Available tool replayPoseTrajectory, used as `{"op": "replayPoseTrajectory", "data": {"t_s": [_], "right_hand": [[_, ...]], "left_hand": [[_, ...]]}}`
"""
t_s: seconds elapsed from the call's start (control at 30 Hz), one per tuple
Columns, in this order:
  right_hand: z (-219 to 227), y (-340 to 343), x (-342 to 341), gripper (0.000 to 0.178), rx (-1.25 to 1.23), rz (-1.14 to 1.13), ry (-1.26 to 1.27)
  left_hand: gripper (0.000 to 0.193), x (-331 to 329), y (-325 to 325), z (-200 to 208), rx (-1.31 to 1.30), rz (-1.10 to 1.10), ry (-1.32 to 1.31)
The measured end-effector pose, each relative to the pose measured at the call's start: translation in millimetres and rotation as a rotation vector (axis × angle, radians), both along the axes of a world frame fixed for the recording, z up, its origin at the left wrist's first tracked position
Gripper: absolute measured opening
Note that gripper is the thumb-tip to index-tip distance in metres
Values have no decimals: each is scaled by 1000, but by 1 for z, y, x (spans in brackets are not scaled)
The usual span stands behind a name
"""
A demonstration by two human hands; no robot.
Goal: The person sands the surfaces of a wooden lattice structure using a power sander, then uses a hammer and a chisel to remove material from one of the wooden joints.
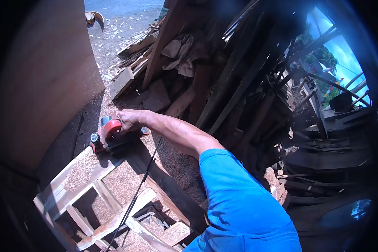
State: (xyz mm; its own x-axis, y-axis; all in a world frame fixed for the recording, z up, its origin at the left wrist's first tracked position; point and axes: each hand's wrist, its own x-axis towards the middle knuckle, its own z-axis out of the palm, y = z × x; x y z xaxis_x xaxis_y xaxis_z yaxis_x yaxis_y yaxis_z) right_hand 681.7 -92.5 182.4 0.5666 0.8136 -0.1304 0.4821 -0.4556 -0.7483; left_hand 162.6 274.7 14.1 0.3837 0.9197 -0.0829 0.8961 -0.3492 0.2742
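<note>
View: I watch through the head camera, noon at the top of my picture and the middle of it as the hub.
Right hand (130,120): at 9 o'clock, fingers curled round the handle of the tool, wrist bent, the bare forearm reaching in from about 4 o'clock.
Left hand: outside my picture, so I cannot tell its grip.
Red planer (112,128): at 9 o'clock, under the right hand, at the far end of the wooden frame; a round dark knob (95,137) faces me. I cannot make out its underside.
Wooden frame (149,199): 7 to 8 o'clock, pale rails with short crosspieces between them.
Shavings (82,173): at 8 o'clock, heaped on the frame's broad left board; more lie among the rails.
Black cord (135,199): slanting across the frame at 7 o'clock; I cannot see where it joins anything.
Blue sleeve (239,197): at 5 o'clock, over the upper arm.
Brown panel (50,80): at 10 o'clock, large, smooth and tall.
Crumpled cloth (185,54): just left of 12, among leaning boards.
Dark timbers (235,80): 1 o'clock, slanted and shadowed.
Sky (344,52): 2 o'clock, bright through a gap.
</note>
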Motion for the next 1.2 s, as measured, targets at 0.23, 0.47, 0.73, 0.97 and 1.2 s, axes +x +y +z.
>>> {"op": "replayPoseTrajectory", "data": {"t_s": [0.23, 0.47, 0.73, 0.97, 1.2], "right_hand": [[-8, -86, -35, 57, -84, -56, -72], [-7, -60, -42, 44, -36, -109, -81], [-3, -30, -46, 47, -72, -120, -53], [-12, -5, -48, 41, -7, -154, -96], [2, -49, -78, 41, -132, -237, 39]], "left_hand": [[40, 13, 0, -2, 7, -6, 4], [40, 19, -2, -8, 7, -27, 5], [40, 15, 6, -7, 25, -20, 8], [40, -1, 6, -16, 21, -16, 10], [38, -47, 15, -25, 10, 61, -15]]}}
